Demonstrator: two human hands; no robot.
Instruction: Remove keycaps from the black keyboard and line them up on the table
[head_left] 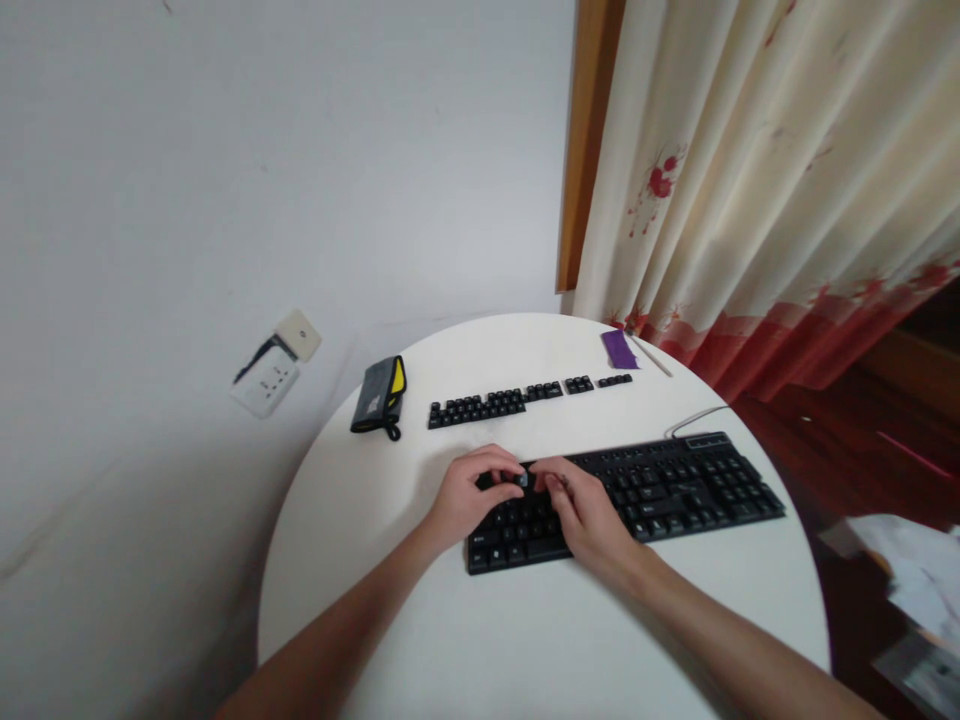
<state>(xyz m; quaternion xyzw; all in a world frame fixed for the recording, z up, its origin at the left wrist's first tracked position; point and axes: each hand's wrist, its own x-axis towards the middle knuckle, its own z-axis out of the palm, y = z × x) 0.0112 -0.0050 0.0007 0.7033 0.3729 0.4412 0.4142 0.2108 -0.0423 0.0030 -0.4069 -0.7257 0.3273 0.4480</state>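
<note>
A black keyboard (675,490) lies across the round white table (525,640), its cable running off at the back right. My left hand (469,498) and my right hand (589,518) rest over the keyboard's left end. Their fingertips meet around one keycap (523,480) near the top row, with the fingers curled. Whether that keycap is seated or lifted is hidden by the fingers. Behind the keyboard, several loose black keycaps (495,405) lie in rows on the table.
A grey and yellow pouch (379,397) lies at the table's back left. A purple piece (619,349) and a thin stick (651,357) lie at the back right by the curtain (765,180). A wall socket (266,385) is on the left wall. Papers (907,570) lie on the floor at the right.
</note>
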